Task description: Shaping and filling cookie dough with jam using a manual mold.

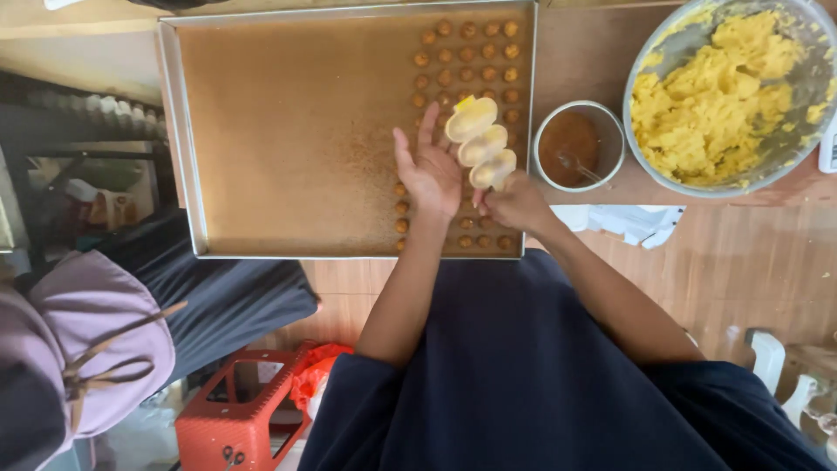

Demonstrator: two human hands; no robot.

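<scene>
**Cookie mould held over the baking tray**

The right hand [516,205] grips the handle end of a pale three-cavity mould [480,144], one cavity showing yellow dough. The left hand [430,170] is spread open, palm just beside the mould. Both hover over a large metal tray [187,166] with rows of small brown dough balls [466,54]. A bowl of yellow dough [715,96] and a small cup of brown filling [571,144] stand beside the tray.

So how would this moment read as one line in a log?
right hand: holds white three-cup mould | left hand: open, palm beside mould | baking tray: small brown balls in rows | yellow dough bowl at right
</scene>
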